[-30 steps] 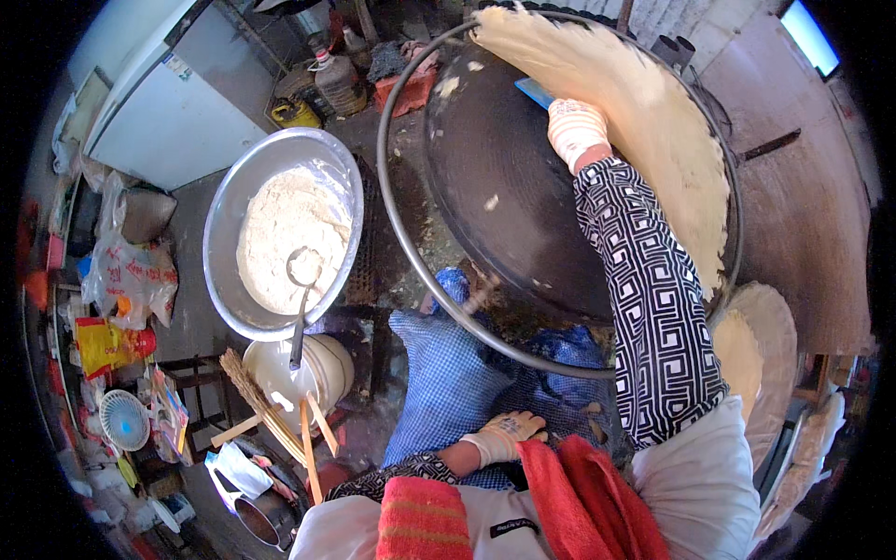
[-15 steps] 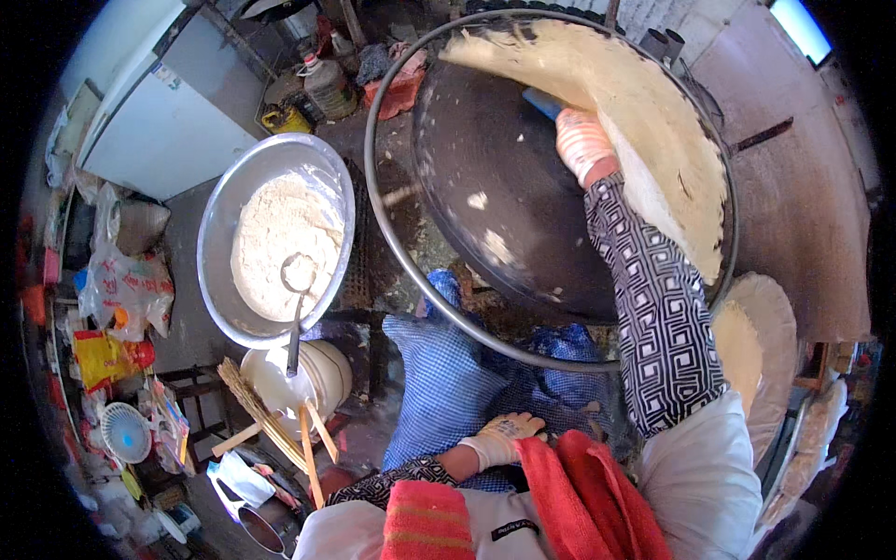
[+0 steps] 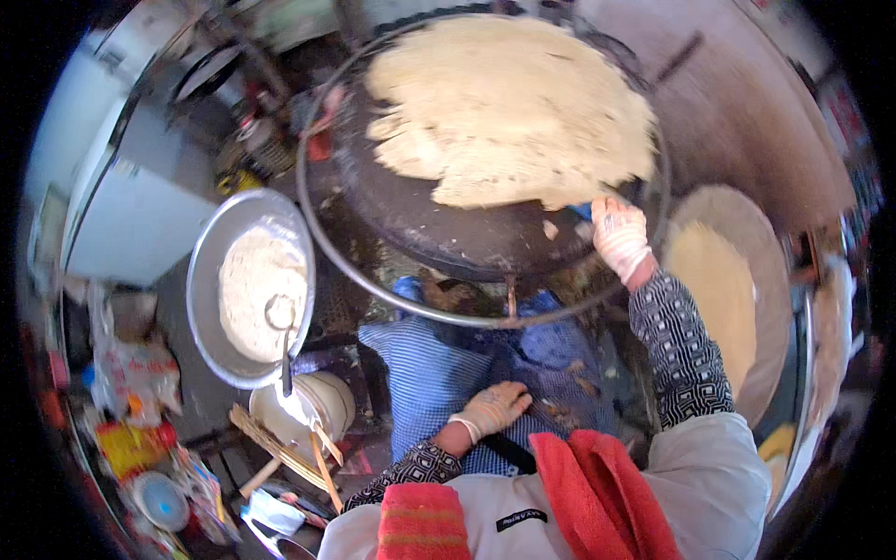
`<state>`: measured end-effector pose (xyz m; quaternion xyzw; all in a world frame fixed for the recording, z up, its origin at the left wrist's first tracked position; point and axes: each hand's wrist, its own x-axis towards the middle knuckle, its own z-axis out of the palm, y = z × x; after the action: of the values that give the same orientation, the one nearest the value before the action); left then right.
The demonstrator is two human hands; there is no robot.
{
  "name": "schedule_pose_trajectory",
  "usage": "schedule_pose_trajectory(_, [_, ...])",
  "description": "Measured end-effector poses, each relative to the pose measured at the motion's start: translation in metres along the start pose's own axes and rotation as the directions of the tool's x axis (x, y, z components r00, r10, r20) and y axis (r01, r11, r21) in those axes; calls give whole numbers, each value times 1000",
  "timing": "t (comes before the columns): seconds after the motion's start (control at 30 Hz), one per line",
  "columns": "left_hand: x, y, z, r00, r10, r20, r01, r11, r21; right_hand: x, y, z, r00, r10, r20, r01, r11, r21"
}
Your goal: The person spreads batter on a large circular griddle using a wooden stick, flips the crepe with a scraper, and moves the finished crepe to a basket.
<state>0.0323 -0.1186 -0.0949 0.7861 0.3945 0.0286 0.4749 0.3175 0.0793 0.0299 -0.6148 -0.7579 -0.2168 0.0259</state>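
Nearest, the gloved left hand (image 3: 495, 411) lies palm-down and empty on blue checked cloth (image 3: 431, 369), seemingly just resting. Beyond, a ladle (image 3: 287, 359) leans in a metal basin (image 3: 209, 303) of pale batter (image 3: 250, 280), handle nearward, probably for easy reach. The gloved right hand (image 3: 620, 233) grips a blue scraper (image 3: 582, 211), held low beside the near edge of a thin pancake (image 3: 513, 112) spread across a black griddle (image 3: 439, 229).

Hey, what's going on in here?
A person's gloved right hand holds a blue tool at the near edge of a wide pale sheet, which lies across a round dark griddle. The gloved left hand rests on blue cloth. A metal bowl of pale batter with a ladle stands at left; a yellowish sheet lies on a round tray at right.
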Motion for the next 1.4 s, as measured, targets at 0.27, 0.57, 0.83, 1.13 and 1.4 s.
schedule_pose_trajectory(0.27, [14, 15, -12, 989, 29, -146, -11, 993, 119, -343, 0, -79, 940, 337, 62, -320, 800, 507])
schedule_pose_trajectory(0.57, [67, 137, -55, 897, 424, 123, -441, 851, 286, -668, -62, -8, 101, 980, 174, -963, 52, 263])
schedule_pose_trajectory(0.83, [69, 144, -104, 767, 640, 45, -602, 694, 396, -611, -62, -35, 10, 875, 484, -842, 268, -468])
schedule_pose_trajectory(1.13, [65, 117, -219, 773, 511, -377, -174, 741, 648, -612, -46, -31, -269, 890, 368, -748, 48, -662])
schedule_pose_trajectory(1.4, [143, -27, -340, 616, 263, -743, 502, 595, 627, -626, -30, -1, -160, 877, 453, -762, 182, -621])
